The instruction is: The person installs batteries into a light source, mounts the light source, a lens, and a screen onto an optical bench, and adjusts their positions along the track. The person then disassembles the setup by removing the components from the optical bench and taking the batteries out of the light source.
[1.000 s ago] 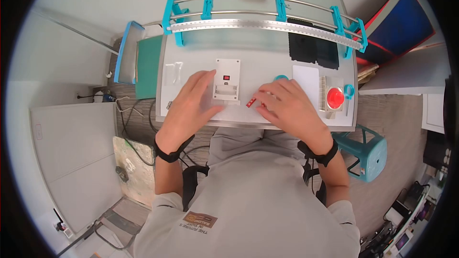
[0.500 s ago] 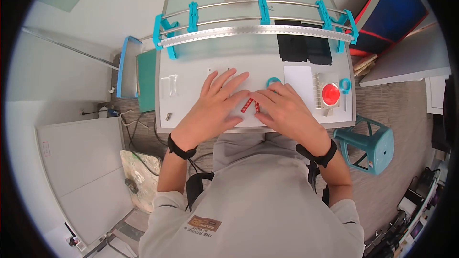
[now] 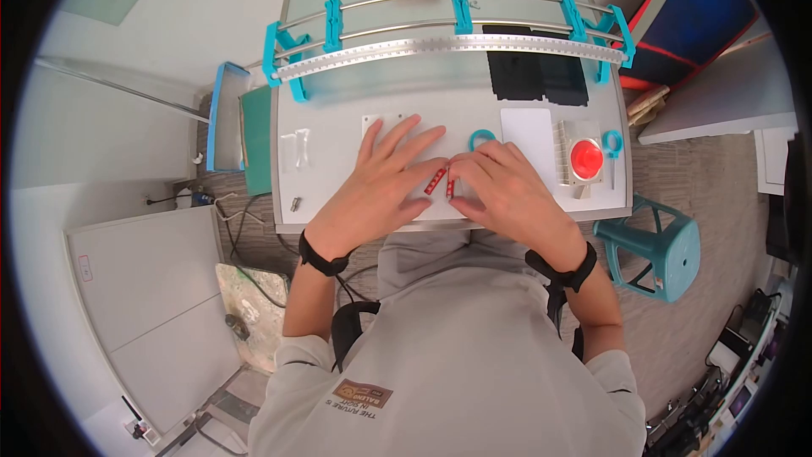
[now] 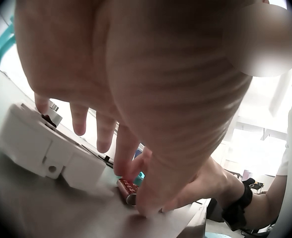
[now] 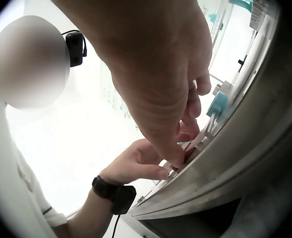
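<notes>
Two red batteries (image 3: pixel 436 180) with pale markings lie side by side near the table's front edge, slanting apart. My left hand (image 3: pixel 385 176), fingers spread and straight, hovers over a white battery box (image 4: pixel 46 153) and hides most of it in the head view. Its index fingertip comes right up to the left battery's top end. With thumb and index finger, my right hand (image 3: pixel 512 186) pinches the right battery (image 3: pixel 450 188). In the left wrist view one red battery (image 4: pixel 127 191) shows beside the left thumb.
A teal rail frame with a metal ruler (image 3: pixel 381 51) spans the table behind the hands. Black sheets (image 3: pixel 537 68), white paper (image 3: pixel 526 140), a teal ring (image 3: pixel 482 137) and a red round container (image 3: pixel 586 158) stand to the right. Clear plastic pieces (image 3: pixel 296 151) and a small metal part (image 3: pixel 295 203) lie left.
My left hand has moved right, from beside the white box to over it, with its index finger by the batteries. The two batteries now show more plainly between the hands.
</notes>
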